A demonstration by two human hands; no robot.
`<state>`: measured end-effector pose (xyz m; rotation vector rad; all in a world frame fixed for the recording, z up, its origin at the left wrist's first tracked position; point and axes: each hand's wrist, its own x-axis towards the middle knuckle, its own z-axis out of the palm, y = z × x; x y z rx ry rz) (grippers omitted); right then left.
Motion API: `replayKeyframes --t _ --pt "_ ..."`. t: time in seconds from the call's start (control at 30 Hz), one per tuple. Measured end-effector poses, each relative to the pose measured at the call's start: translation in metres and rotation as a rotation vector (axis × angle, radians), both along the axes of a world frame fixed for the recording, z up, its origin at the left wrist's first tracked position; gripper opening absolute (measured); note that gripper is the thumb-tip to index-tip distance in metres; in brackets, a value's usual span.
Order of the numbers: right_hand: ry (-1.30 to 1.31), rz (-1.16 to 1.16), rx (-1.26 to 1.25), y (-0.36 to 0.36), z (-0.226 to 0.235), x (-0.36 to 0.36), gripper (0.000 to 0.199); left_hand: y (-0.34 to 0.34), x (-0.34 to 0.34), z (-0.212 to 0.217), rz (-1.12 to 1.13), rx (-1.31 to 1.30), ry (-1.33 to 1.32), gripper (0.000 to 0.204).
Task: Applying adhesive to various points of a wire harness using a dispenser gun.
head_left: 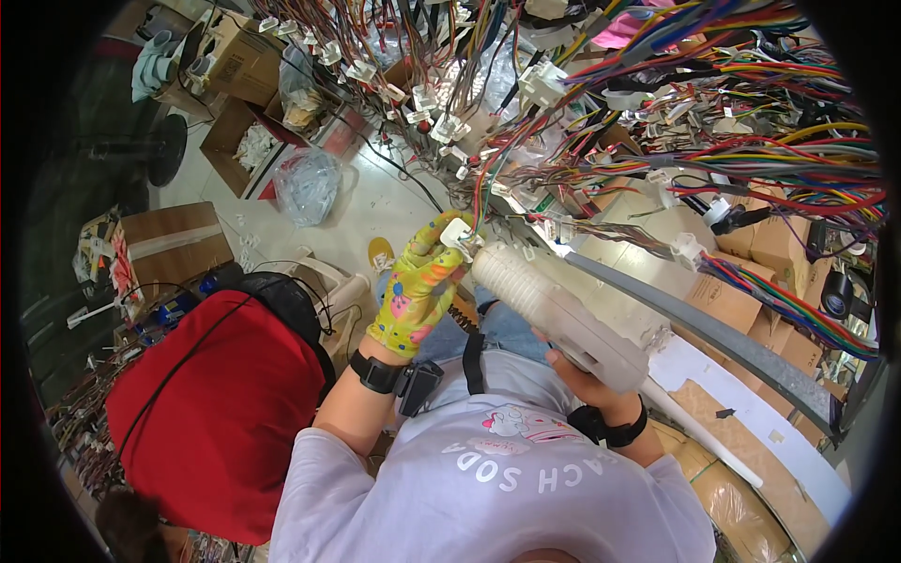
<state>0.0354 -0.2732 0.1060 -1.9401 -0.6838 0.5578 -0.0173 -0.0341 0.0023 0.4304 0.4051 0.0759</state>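
Note:
My left hand (422, 281) wears a yellow patterned glove and pinches a small white plastic connector (457, 233) at the end of a bundle of coloured wires (483, 183). My right hand (582, 375) grips the handle of a pale grey hand-held tool (554, 310). Its ribbed round nose (502, 267) sits right against the connector. Both wrists carry black bands. The wires rise from the connector into a dense hanging wire harness (713, 122).
Several white connectors (427, 98) dangle from the harness overhead. A grey bar (713, 328) runs to the lower right over cardboard boxes (770, 244). A person in a red top (225, 403) sits at my left. More open cartons (239, 61) and a plastic bag (308, 183) lie on the floor.

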Motion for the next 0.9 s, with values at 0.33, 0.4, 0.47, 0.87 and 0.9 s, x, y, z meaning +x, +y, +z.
replayKeyframes --t 0.33,0.4,0.47,0.87,0.9 --pt "0.014 -0.019 -0.031 -0.004 -0.008 -0.004 0.03 0.001 0.001 0.003 -0.031 0.006 0.01 0.052" --pt "-0.018 -0.017 -0.048 -0.006 -0.012 -0.006 0.028 0.001 0.001 0.004 -0.027 0.01 -0.004 0.053" --pt "0.007 -0.026 -0.054 -0.009 -0.016 -0.008 0.028 0.001 0.001 0.004 -0.032 0.011 0.007 0.053" --pt "-0.002 -0.032 -0.061 -0.01 -0.016 -0.008 0.025 -0.003 0.004 0.007 0.021 -0.032 0.038 0.052" --pt "0.015 -0.039 -0.059 -0.01 -0.016 -0.008 0.025 -0.003 0.004 0.009 0.041 -0.055 0.044 0.05"
